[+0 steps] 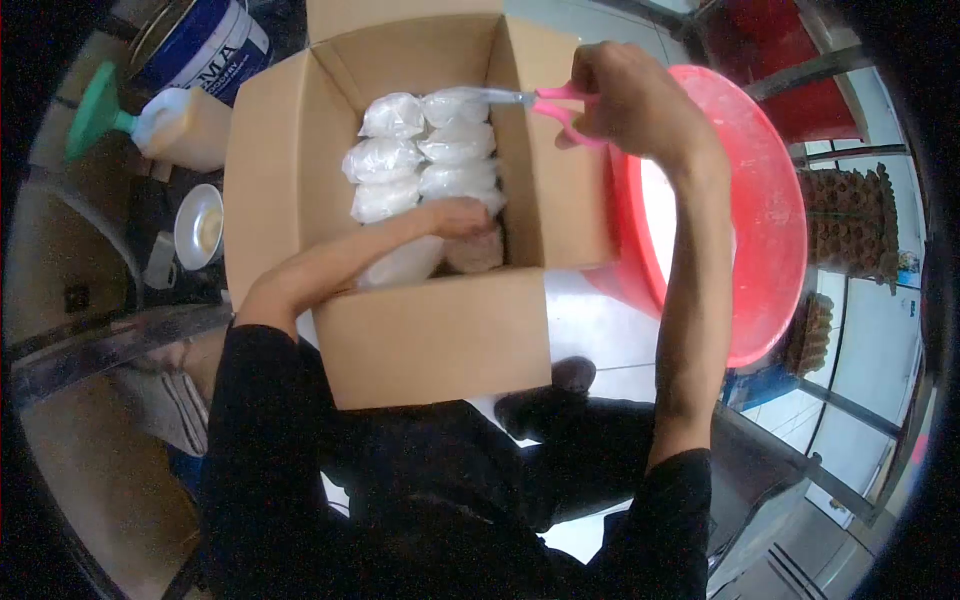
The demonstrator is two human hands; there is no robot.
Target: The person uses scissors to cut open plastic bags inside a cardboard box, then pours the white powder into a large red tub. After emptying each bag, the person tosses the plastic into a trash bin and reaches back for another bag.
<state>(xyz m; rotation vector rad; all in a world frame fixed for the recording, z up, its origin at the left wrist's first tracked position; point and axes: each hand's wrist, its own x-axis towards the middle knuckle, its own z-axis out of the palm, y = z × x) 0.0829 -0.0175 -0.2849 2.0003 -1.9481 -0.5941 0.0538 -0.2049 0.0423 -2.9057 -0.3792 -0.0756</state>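
Note:
My right hand (pixel 625 100) grips a pair of scissors (pixel 565 108) by the pink handles, over the right side of an open cardboard box (pixel 430 345). The blades point left, overlapping the far row of bags in this view. Inside the box, several clear plastic bags of white contents (pixel 390 160) lie in two columns. My left hand (pixel 462 217) reaches in from the near left, fingers curled down at the near end of the right column; I cannot tell what they hold. A brownish patch (pixel 475 250) shows just below it, beside a white bag (pixel 405 262).
A large red tub (pixel 765 210) with something white inside stands right of the box. To the left are a blue bucket (pixel 215 50), a jug (pixel 190 125) with a green funnel (pixel 95 110), and a metal bowl (pixel 200 225). Egg trays (pixel 850 220) are stacked far right.

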